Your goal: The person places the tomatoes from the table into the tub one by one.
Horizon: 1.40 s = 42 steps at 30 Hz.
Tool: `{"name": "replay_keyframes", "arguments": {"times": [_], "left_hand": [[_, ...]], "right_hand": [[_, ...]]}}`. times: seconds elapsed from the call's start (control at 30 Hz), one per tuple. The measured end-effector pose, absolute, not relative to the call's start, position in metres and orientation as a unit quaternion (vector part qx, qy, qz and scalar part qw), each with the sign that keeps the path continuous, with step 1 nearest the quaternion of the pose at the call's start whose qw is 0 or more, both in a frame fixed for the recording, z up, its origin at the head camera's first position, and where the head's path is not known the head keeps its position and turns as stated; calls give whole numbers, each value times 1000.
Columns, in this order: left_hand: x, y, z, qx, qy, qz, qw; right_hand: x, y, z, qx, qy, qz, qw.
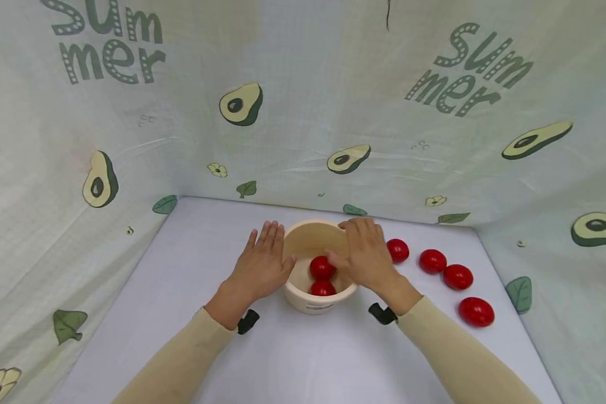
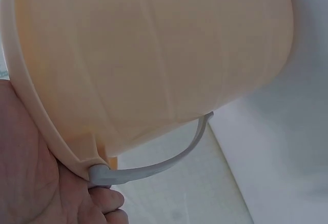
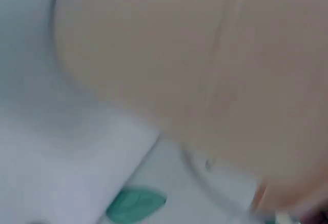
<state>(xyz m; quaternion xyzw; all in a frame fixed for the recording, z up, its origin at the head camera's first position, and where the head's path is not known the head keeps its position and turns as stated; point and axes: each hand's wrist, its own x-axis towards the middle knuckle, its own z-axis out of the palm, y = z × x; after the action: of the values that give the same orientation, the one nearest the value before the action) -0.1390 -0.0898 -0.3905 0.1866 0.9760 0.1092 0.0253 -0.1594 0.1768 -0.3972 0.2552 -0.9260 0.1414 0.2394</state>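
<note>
Bucket [image 1: 313, 238] | my left hand [image 1: 264, 266] straight-fingered; right hand [image 1: 366, 252], can't tell if gripping | uneven push could spill red balls [image 1: 322, 268]

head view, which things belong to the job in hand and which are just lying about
Likely in the job:
bucket
left hand and right hand, at its rim
two red balls inside
probably the four loose red balls

Just there:
white table
printed cloth behind
</note>
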Motion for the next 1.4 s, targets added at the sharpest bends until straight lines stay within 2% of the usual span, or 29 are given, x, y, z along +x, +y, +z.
{"name": "replay_keyframes", "arguments": {"times": [0.1,0.2,0.37,0.53,0.9,1.17,1.4], "left_hand": [[-139,-89,-392,188,976,109,24],[-140,-89,-392,185,977,108,24],[-140,-90,-393,181,977,106,30],[-139,-92,-393,179,977,112,32],[-137,-91,-394,178,975,126,34],[-137,-89,-395,180,974,132,36],[-137,-89,-392,176,974,138,36]], "right_hand": [[-171,215,-394,228,-925,124,277],[-182,254,-399,180,-937,94,285],[-185,300,-426,89,-972,54,212],[-181,314,-458,43,-989,37,134],[-184,316,-493,0,-997,14,74],[-188,316,-497,-6,-996,32,85],[-188,301,-473,11,-983,69,172]]}}
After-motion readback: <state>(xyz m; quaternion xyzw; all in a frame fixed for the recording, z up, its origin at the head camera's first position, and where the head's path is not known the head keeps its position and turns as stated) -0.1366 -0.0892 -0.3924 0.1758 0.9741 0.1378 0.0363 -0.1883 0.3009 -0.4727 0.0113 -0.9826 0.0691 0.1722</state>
